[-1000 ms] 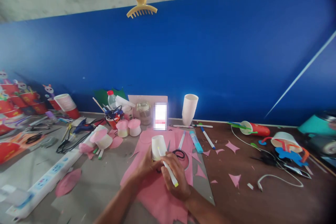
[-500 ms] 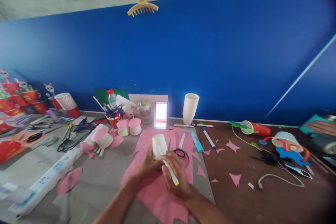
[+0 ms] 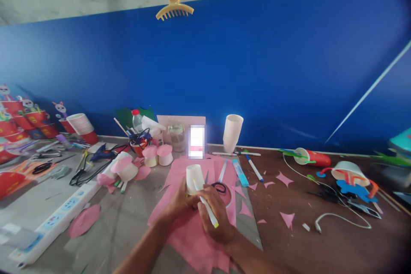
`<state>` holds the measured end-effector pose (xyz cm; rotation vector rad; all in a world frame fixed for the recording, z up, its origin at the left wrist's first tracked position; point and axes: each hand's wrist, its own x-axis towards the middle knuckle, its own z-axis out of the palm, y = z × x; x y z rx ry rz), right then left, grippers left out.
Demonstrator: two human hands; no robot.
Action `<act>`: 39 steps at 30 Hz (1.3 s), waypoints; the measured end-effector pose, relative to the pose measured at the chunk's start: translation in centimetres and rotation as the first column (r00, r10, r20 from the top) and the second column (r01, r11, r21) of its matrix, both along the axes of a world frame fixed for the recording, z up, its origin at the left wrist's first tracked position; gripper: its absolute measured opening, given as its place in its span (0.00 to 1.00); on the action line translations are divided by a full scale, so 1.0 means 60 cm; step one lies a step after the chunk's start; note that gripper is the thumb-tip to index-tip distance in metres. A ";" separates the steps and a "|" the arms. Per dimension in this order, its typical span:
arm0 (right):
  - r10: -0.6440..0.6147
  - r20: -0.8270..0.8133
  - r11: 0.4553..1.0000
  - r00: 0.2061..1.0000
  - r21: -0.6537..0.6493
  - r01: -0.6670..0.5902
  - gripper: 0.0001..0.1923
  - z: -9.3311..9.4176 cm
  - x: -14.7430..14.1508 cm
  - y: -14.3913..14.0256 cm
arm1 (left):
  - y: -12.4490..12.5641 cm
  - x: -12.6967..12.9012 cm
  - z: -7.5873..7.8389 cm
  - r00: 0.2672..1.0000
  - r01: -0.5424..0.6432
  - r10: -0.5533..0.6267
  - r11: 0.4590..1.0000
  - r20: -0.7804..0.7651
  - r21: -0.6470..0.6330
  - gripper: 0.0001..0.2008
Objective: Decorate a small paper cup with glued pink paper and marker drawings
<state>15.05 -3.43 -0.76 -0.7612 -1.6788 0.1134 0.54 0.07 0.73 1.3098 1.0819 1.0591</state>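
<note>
A white paper cup [image 3: 193, 177] is upside down in my left hand [image 3: 180, 202], whose fingers are closed around its lower part. In my right hand [image 3: 217, 212] is a white marker [image 3: 209, 212] with a yellow end; its tip lies against the cup's side. Below both hands spreads pink paper [image 3: 189, 242]. Black-handled scissors [image 3: 220, 187] lie on the paper just beyond my right hand. Pink-topped white cups [image 3: 165, 155] stand farther back to the left.
A power strip [image 3: 59, 214] runs along the left side. A stack of white cups [image 3: 233, 132] stands by the blue partition [image 3: 257, 64]. Markers [image 3: 255, 168] and pink scraps [image 3: 287, 219] lie to the right, near a tipped red cup [image 3: 316, 158] and a white cable [image 3: 340, 216].
At the far right, a person's hand near the turquoise object has gone from view, and that object has shifted. My hands, the cup and the marker are almost unmoved.
</note>
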 end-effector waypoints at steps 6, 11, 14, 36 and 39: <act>0.012 -0.010 1.000 1.000 -0.010 -0.013 0.17 0.003 0.003 -0.006 | 0.002 -0.005 -0.006 0.999 -0.009 0.010 1.000 -0.031 0.029 0.26; 0.050 -0.034 0.998 0.998 -0.036 -0.051 0.20 0.005 0.003 -0.007 | 0.000 -0.005 -0.005 1.000 0.012 -0.012 1.000 -0.028 -0.004 0.24; 0.044 -0.040 0.999 0.998 -0.027 -0.045 0.20 0.003 0.001 -0.004 | -0.001 -0.003 -0.005 1.000 0.018 -0.018 1.000 0.009 -0.003 0.23; 0.007 -0.002 0.999 1.000 -0.037 -0.007 0.18 -0.003 -0.001 0.002 | 0.003 -0.005 0.003 0.987 -0.003 0.013 0.998 -0.157 0.065 0.21; 0.025 0.011 0.999 1.000 -0.044 -0.024 0.17 -0.001 0.000 0.002 | 0.007 -0.009 -0.005 0.982 -0.007 0.021 0.997 -0.187 0.075 0.22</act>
